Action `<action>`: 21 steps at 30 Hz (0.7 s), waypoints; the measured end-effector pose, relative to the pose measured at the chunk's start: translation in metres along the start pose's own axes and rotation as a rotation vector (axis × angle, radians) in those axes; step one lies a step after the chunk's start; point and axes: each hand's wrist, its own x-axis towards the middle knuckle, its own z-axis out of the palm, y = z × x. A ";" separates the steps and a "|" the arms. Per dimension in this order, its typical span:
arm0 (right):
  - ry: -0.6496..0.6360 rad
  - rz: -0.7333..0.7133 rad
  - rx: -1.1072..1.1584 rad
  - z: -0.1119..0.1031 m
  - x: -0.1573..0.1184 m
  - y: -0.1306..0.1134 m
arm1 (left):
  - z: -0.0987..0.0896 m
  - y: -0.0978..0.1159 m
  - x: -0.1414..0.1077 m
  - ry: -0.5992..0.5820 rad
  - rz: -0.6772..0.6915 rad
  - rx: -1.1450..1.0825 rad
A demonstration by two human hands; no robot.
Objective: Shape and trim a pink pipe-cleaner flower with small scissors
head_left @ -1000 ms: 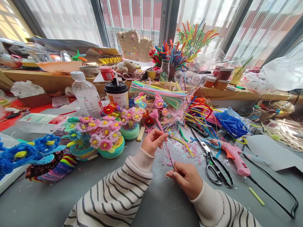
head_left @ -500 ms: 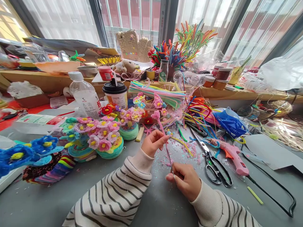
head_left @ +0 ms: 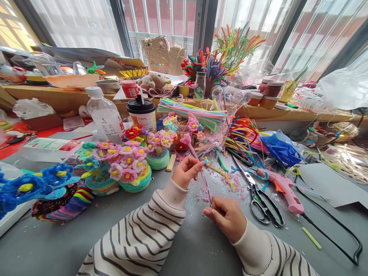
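My left hand (head_left: 188, 171) pinches a fuzzy pink pipe cleaner (head_left: 193, 151) between thumb and fingers. Its bulged upper end leans left, and its thinner lower part slants toward my right hand (head_left: 228, 218). That hand is closed around slim metal scissors (head_left: 209, 196), mostly hidden by the fingers. Their narrow tips lie against or very close to the pipe cleaner's lower part; I cannot tell whether they touch. Pink fluff (head_left: 227, 178) and glitter are scattered on the grey table beneath.
Pipe-cleaner flower pots (head_left: 133, 180) crowd the left, before a plastic bottle (head_left: 105, 117) and a lidded cup (head_left: 141, 115). Large black-handled scissors (head_left: 260, 199) and a corded pink glue gun (head_left: 284, 188) lie right. Pipe-cleaner bundles (head_left: 195, 115) are behind my hands.
The pink pipe cleaner's upper end has tipped slightly left. Both hands keep their grips and nearly the same places, while the whole view has shifted a little.
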 end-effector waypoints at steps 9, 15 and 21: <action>-0.031 -0.011 -0.042 0.001 -0.001 0.001 | 0.001 0.001 0.000 0.000 -0.005 0.010; 0.004 -0.014 -0.069 0.002 0.000 0.001 | -0.001 -0.001 0.001 0.001 -0.002 0.020; 0.005 -0.021 -0.054 0.001 0.000 0.003 | -0.001 -0.002 0.001 0.047 0.020 0.012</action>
